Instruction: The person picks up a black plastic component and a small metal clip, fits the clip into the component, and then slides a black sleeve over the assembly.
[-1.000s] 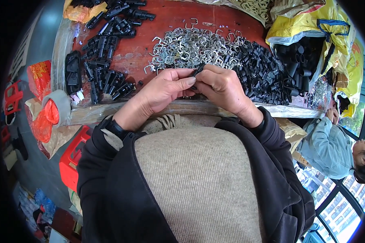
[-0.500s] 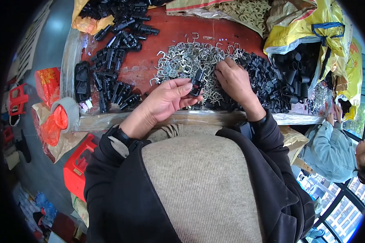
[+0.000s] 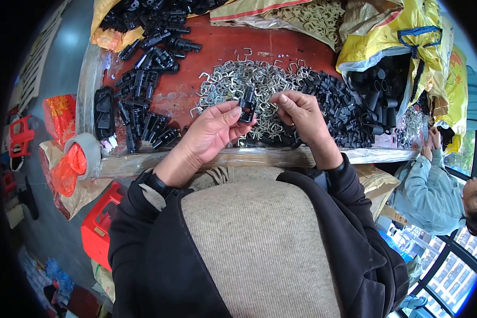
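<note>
Left hand (image 3: 212,133) clamped on black fitting (image 3: 247,103), held before the pile of metal hooks (image 3: 228,79). Probably light, stiff, slightly slick plastic; grip round the barrel. Right hand (image 3: 305,115) curled nearby (can't tell if gripping anything).

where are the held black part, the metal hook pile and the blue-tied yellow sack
Held black part (image 3: 247,102): head view, middle of its body
Metal hook pile (image 3: 239,80): head view, hooks near its centre
Blue-tied yellow sack (image 3: 367,45): head view, its left side
</note>
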